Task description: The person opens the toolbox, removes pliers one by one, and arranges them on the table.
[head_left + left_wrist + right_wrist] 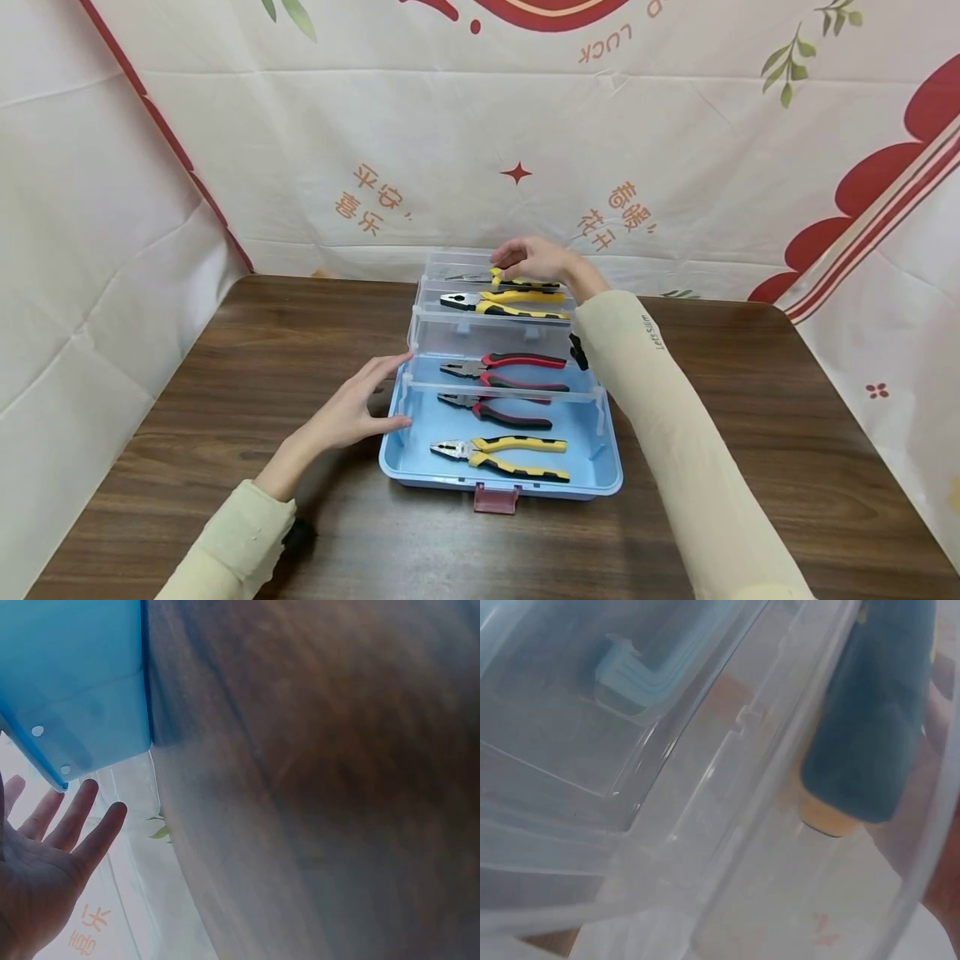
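My right hand [536, 260] is over the farthest clear tray of a blue toolbox [420, 477], its fingers on thin-nosed pliers [528, 284] with yellow-and-black handles. In the right wrist view one pliers handle [870, 712] appears through the clear plastic, fingers partly hidden behind it. Yellow-handled combination pliers [525, 296] lie in the tray just nearer. My left hand [345, 412] is spread at the box's left side, fingertips by its rim. Red-handled pliers [525, 359], a second red-handled pair [513, 419] and yellow-handled pliers [517, 443] lie further forward in the box.
Stepped clear trays [491, 335] stand raised at the back of the box. A reddish latch [496, 500] hangs at its front. The box sits on a dark wooden table [330, 317], with a printed cloth [450, 125] hanging behind.
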`<state>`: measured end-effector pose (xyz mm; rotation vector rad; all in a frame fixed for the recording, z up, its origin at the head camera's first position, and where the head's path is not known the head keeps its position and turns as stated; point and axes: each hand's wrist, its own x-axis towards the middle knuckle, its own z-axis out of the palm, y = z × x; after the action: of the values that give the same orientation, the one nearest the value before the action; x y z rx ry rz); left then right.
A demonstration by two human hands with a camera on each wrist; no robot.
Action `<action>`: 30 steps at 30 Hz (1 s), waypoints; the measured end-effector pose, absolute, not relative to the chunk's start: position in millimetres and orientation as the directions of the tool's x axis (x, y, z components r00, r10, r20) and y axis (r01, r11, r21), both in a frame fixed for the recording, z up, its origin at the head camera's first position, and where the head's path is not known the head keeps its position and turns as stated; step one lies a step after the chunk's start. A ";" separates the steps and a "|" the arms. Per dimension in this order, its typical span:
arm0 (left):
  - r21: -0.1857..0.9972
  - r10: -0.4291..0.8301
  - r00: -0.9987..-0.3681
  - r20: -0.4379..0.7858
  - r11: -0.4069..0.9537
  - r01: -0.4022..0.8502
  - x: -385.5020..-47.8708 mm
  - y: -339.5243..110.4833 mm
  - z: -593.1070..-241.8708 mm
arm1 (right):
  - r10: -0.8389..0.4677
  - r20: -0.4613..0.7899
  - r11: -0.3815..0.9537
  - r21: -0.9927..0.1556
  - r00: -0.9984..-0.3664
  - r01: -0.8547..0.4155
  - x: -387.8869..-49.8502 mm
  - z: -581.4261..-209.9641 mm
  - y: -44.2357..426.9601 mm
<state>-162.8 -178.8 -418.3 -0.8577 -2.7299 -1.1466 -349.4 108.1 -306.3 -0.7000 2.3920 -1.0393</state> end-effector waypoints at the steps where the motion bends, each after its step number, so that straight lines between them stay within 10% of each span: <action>1: 0.643 0.472 -0.842 0.260 0.566 0.516 -162.8 -178.7 -418.3 | -0.603 -0.190 0.587 -0.764 -0.775 -0.269 -349.5 -306.3 107.8; 30: 0.643 0.477 -0.836 0.271 0.556 0.526 -163.5 -178.7 -417.6 | -0.626 -0.214 0.654 -0.668 -0.750 -0.355 -349.8 -306.4 94.9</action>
<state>-163.5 -178.7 -417.6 -0.8754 -2.7132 -1.1556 -349.8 94.9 -306.4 -0.7685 2.4427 -0.8571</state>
